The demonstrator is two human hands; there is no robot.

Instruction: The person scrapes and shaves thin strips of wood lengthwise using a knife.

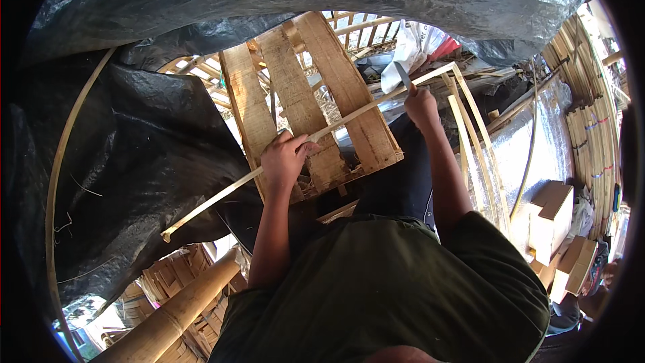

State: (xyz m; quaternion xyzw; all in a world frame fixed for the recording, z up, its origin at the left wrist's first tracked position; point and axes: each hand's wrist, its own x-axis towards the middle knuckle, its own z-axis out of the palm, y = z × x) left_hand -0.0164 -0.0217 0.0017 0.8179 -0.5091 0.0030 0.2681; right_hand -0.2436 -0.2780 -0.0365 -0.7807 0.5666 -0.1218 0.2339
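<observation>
A long, pale bamboo strip [363,111] runs slantwise in front of me, from a low end at the left up to the upper right. My left hand [283,159] is closed round it, left of the middle. In my right hand [422,109] is a knife [403,76], its blade pointing up and lying against or just beside the strip; contact cannot be told. Under the strip lies a slatted wooden pallet [293,81] of rough boards. Further right, several thin strips [478,134] slope downward from a sharp bend near the strip's upper end.
Black plastic sheeting [134,128] hangs at the left and overhead. A thick bamboo pole [168,309] lies at lower left. To the right are cardboard boxes [552,210], silvery sheeting [531,141] and bundled strips [591,141]. A white bag [411,47] sits beyond the pallet.
</observation>
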